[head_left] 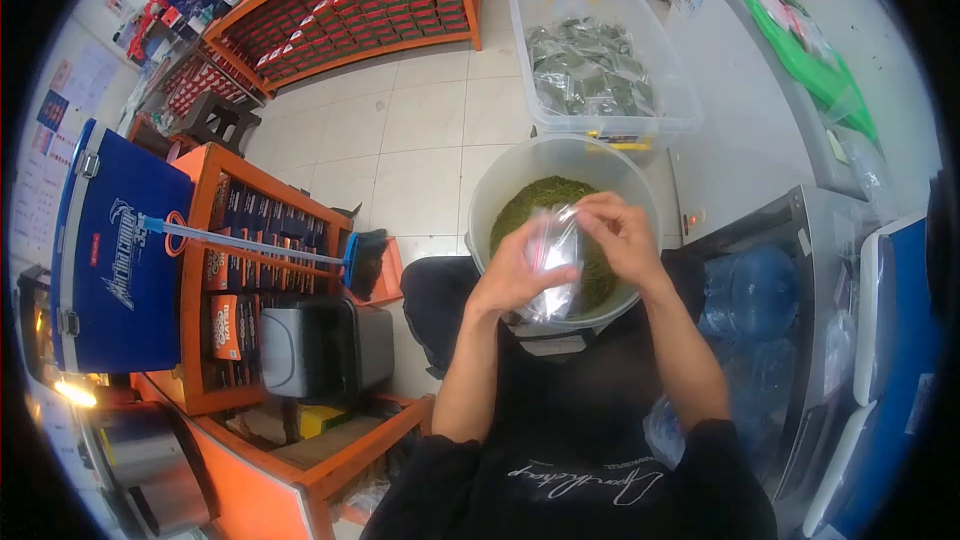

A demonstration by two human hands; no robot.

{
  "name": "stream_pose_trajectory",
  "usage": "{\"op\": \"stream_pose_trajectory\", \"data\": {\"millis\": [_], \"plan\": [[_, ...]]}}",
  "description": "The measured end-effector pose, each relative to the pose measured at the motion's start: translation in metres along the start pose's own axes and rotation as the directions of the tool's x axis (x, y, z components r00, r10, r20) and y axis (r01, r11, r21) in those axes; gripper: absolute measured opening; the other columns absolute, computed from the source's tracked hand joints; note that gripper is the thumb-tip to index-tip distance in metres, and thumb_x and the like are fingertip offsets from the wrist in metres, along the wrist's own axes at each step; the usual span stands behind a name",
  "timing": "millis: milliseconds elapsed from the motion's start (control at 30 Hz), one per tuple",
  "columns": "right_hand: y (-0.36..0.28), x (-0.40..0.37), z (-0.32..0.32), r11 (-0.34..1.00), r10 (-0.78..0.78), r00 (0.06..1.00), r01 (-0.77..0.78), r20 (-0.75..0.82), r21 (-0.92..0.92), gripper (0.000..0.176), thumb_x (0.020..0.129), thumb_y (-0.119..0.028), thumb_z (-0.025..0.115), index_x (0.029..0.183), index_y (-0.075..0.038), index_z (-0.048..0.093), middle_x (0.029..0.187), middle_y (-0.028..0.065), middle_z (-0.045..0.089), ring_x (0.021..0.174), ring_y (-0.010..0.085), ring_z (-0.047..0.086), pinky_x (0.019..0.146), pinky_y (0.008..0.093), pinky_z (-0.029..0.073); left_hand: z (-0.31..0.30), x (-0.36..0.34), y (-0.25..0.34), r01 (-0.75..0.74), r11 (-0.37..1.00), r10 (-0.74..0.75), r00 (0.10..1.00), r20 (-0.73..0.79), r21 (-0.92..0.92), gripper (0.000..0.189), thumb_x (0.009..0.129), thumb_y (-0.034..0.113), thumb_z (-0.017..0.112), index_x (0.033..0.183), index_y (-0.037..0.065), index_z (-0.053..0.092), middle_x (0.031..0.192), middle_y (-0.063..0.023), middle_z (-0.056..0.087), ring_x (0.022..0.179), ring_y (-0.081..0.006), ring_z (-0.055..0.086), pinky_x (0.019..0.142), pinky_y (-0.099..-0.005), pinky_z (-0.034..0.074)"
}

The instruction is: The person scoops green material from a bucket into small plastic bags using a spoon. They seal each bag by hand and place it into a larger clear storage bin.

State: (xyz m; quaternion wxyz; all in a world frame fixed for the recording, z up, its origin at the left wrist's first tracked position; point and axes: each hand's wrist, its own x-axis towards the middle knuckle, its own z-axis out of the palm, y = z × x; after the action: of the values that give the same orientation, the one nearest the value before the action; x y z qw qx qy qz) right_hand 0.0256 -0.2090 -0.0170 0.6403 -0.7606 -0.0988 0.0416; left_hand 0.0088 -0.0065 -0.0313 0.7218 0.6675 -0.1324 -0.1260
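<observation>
Above the open bucket [481, 202], a small clear bag [553, 262] is held between both hands, upright and slightly crumpled. The left hand [510, 278] is closed around the bag's lower side, while its upper edge is pinched by the fingers of the right hand [625, 232]; the two hands are drawn close together with the bag between them. Whether anything is inside the bag cannot be told. Directly beneath it, the bucket is seen filled with a green, finely shredded material [530, 202]. Beyond the bucket, on the tiled floor [410, 130], a clear plastic bin [523, 45] is set, in which filled packets [585, 68] are piled. A large water bottle [755, 290] is seen to the right, and orange shelving [200, 275] with a blue cooler box [120, 250] to the left.
</observation>
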Motion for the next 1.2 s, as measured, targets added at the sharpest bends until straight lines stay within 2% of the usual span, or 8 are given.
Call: {"op": "stream_pose_trajectory", "data": {"millis": [100,200,433,533,733,1000,1100,1200], "plan": [[0.008,0.007,-0.005,0.977,-0.144,0.974,0.168,-0.173,0.134,0.021,0.098,-0.016,0.064,0.105,0.002,0.07,0.105,0.0078,0.068,0.095,0.0138,0.063,0.078,0.03,0.052,-0.006,-0.003,-0.002,0.036,0.998,-0.04,0.995,0.088,0.043,0.051,0.081,0.013,0.081,0.125,0.0,0.059,0.111,-0.0084,0.066,0.101,-0.0164,0.06,0.091,-0.0314,0.049],[-0.001,0.007,-0.015,0.91,0.033,0.984,0.043,-0.176,0.412,0.019,0.102,-0.015,0.056,0.103,0.003,0.064,0.104,0.0097,0.068,0.095,0.0144,0.065,0.081,0.0298,0.053,-0.01,-0.004,-0.021,0.071,0.987,-0.103,0.97,0.222,0.146,0.036,0.085,0.001,0.073,0.117,0.001,0.057,0.108,-0.0057,0.067,0.098,-0.0131,0.062,0.087,-0.0308,0.051],[-0.006,0.005,-0.025,0.784,-0.003,1.0,0.012,-0.016,0.621,0.014,0.102,-0.011,0.051,0.098,0.001,0.059,0.104,0.0141,0.068,0.096,0.0209,0.068,0.084,0.0355,0.056,0.005,-0.007,0.004,0.195,0.892,-0.23,0.972,-0.039,-0.408,0.027,0.098,0.021,0.056,0.119,0.004,0.058,0.068,0.0017,0.053,0.059,-0.0071,0.047,0.055,-0.0218,0.037],[-0.003,0.001,-0.024,0.714,0.032,0.999,-0.047,0.034,0.699,0.014,0.1,-0.008,0.052,0.098,0.002,0.06,0.105,0.0151,0.069,0.096,0.0215,0.067,0.087,0.0368,0.055,0.005,-0.006,0.003,0.176,0.952,-0.201,0.976,-0.079,-0.252,0.028,0.101,0.026,0.061,0.12,0.006,0.064,0.098,-0.0014,0.064,0.084,-0.0069,0.056,0.072,-0.0252,0.047],[-0.022,0.006,-0.027,0.962,-0.082,0.994,0.062,0.066,0.267,0.017,0.1,-0.01,0.053,0.097,0.002,0.065,0.096,0.0113,0.07,0.09,0.0162,0.066,0.081,0.0308,0.053,0.006,-0.002,0.007,0.129,0.98,-0.121,0.991,0.063,-0.154,0.023,0.093,0.018,0.074,0.109,0.003,0.07,0.106,-0.0021,0.069,0.098,-0.0099,0.06,0.085,-0.0286,0.049],[-0.021,0.02,-0.034,0.992,-0.073,0.996,0.069,0.043,0.103,0.017,0.099,-0.01,0.056,0.094,0.001,0.067,0.087,0.0098,0.072,0.081,0.0165,0.067,0.076,0.03,0.052,-0.001,0.0,-0.001,0.104,0.989,-0.119,0.982,-0.147,-0.108,0.02,0.087,0.022,0.079,0.095,0.004,0.074,0.092,-0.0048,0.074,0.089,-0.0118,0.065,0.084,-0.0281,0.05],[-0.035,0.012,-0.021,0.939,-0.241,0.965,0.206,-0.1,-0.276,0.014,0.096,-0.012,0.062,0.093,0.0,0.067,0.084,0.0106,0.069,0.077,0.0212,0.066,0.073,0.0329,0.051,0.0,-0.003,0.002,0.02,0.999,-0.016,0.993,-0.113,0.039,0.02,0.088,0.022,0.078,0.094,0.003,0.075,0.092,-0.007,0.075,0.087,-0.0143,0.068,0.082,-0.0291,0.052],[-0.074,-0.003,-0.002,0.75,-0.574,0.725,0.279,-0.381,-0.599,0.016,0.09,-0.016,0.07,0.09,0.0,0.066,0.079,0.0124,0.063,0.072,0.0277,0.063,0.07,0.0372,0.05,0.002,-0.002,0.004,-0.056,0.985,0.092,0.973,-0.213,0.166,0.019,0.086,0.021,0.078,0.093,0.003,0.075,0.091,-0.0099,0.075,0.083,-0.0179,0.07,0.079,-0.0311,0.053]]}}
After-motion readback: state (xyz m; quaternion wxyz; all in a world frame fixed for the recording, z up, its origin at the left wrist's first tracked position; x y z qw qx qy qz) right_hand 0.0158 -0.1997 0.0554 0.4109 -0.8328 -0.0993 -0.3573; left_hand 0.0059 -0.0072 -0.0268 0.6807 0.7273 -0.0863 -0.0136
